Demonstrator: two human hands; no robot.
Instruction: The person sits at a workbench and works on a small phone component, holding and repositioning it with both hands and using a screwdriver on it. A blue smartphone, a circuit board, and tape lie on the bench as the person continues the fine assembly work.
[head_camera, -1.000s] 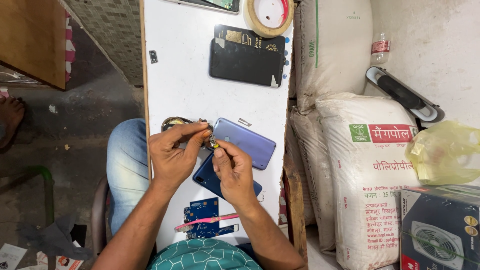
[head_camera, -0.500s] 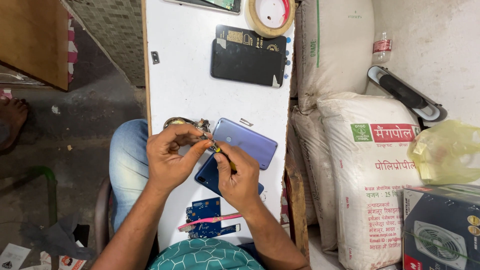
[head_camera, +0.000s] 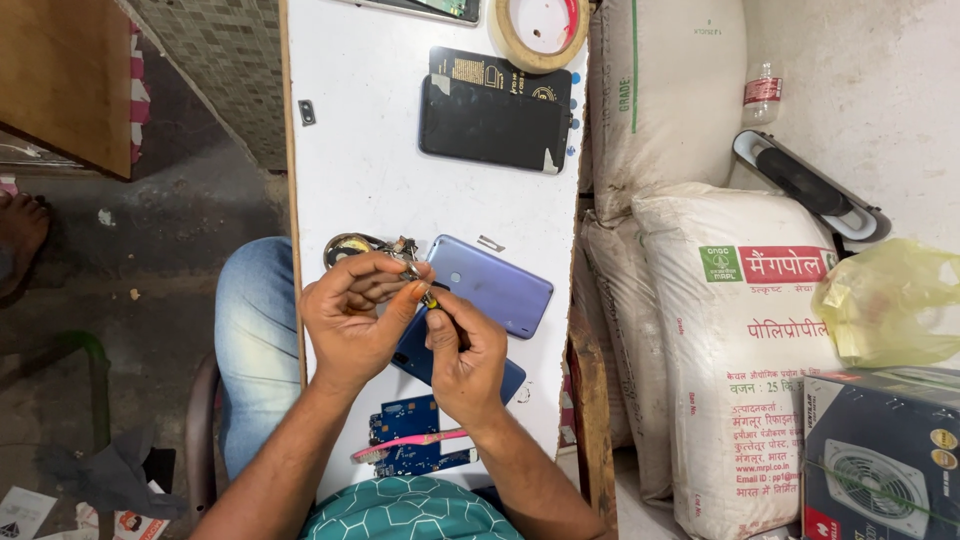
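- The left hand (head_camera: 352, 322) pinches a small metal part (head_camera: 411, 270) in its fingers.
- The right hand (head_camera: 465, 358) grips a slim tool (head_camera: 428, 297) touching that part, above the blue phone back (head_camera: 492, 285) on the white table (head_camera: 370, 190).

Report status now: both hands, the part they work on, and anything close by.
Left hand pinches a small metal part. Right hand holds a thin tool to it. Blue phone lies just behind, circuit board near the wrists.
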